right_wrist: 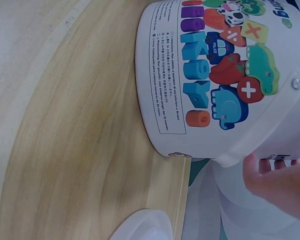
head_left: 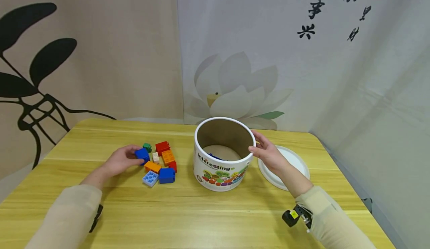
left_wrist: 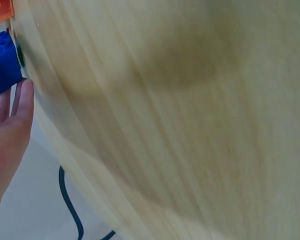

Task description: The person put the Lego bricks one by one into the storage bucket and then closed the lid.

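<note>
On the left, my left hand pinches a blue toy brick between thumb and fingers, at the edge of a small group of bricks. The same blue brick shows at the left edge of the left wrist view, studs away from the palm. Beside it lie a green brick, a white brick, red and orange ones, a light blue brick and a second blue brick. My right hand grips the rim of a white printed bucket, thumb over the edge. Something blue lies inside.
A white round lid lies on the wooden table right of the bucket, partly behind the right forearm. Fabric with a printed lotus hangs along the back edge. The bucket's pale handle lies against its side.
</note>
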A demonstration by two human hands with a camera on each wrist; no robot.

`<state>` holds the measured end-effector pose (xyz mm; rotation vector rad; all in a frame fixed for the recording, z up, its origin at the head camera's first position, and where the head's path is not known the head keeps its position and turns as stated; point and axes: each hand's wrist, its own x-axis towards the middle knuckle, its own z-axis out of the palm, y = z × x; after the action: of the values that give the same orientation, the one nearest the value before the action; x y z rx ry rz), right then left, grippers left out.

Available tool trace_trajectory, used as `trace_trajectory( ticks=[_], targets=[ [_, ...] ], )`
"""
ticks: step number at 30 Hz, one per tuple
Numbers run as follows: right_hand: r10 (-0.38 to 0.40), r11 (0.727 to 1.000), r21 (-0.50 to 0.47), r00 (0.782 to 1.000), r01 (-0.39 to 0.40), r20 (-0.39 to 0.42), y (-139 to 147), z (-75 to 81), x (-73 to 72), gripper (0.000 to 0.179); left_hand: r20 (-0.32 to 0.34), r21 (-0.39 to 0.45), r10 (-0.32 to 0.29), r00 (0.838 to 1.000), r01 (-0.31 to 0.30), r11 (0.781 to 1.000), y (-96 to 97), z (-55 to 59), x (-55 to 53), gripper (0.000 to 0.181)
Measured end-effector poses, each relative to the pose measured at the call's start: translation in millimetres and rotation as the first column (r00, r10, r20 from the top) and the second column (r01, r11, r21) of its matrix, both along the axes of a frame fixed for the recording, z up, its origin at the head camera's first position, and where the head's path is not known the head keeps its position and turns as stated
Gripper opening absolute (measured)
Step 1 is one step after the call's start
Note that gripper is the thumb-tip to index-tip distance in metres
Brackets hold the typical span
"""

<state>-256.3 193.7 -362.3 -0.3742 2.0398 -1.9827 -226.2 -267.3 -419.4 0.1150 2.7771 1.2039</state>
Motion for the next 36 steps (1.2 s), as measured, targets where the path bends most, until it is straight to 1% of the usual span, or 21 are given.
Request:
trace_trajectory(
  ticks=[7,12,17,21,30,36],
  targets=[
    [-0.004,1.0,0.018,1.0,0.004,0.0,-0.6,0.9,-0.1,0.067,-0.009,0.035,-0.011,1.0,0.012,0.999,-7.6,3.7,0.9,0.057],
    [-0.003,1.0,0.025,1.0,0.003,-0.002,-0.6,1.1,-0.2,0.066,-0.001,0.037,-0.002,1.0,0.002,0.999,-11.7,9.9,1.8,0.06],
    [-0.003,1.0,0.029,1.0,0.003,0.001,0.2,0.5,-0.3,0.067,0.0,0.049,-0.001,1.0,0.001,0.999,-13.4,18.6,2.8,0.06],
    [-0.004,0.999,0.036,1.0,0.004,0.003,0.6,0.1,-0.6,0.067,-0.014,0.046,-0.003,1.0,0.004,0.999,-12.5,25.6,3.1,0.059],
    [-0.003,0.999,0.04,1.0,0.003,0.002,0.8,0.1,-0.4,0.066,-0.018,0.034,0.005,1.0,-0.005,0.999,-8.1,39.6,3.3,0.06],
    [0.0,1.0,0.028,1.0,0.0,0.004,0.9,0.0,-0.1,0.066,-0.035,0.02,-0.005,0.999,0.006,1.0,-2.5,49.6,0.4,0.059]
  ],
)
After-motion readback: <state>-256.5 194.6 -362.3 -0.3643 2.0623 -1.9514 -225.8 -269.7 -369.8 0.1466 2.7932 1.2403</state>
